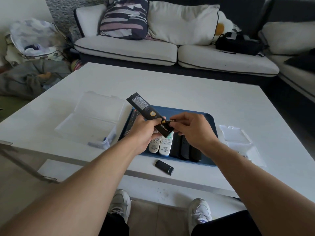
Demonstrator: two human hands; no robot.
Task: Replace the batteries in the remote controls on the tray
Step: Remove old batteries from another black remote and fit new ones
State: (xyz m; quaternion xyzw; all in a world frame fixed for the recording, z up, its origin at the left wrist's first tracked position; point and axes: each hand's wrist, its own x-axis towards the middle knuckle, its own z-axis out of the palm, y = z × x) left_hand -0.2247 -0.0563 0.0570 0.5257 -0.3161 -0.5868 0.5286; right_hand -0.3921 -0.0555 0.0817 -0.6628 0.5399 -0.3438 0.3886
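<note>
My left hand (143,132) grips a long black remote (144,109), back side up, above the blue tray (211,120). Its battery compartment at the near end is uncovered. My right hand (192,130) pinches a black and gold battery (167,121) at that compartment. A second battery lies inside the compartment. On the tray below lie two white remotes (161,144) and several black remotes (185,149). The black battery cover (164,167) lies on the white table (187,89) in front of the tray.
An open clear plastic box (95,121) with loose batteries stands left of the tray. A flat open clear case (238,142) lies to the right. A sofa with cushions stands beyond the table. My feet are under the near table edge.
</note>
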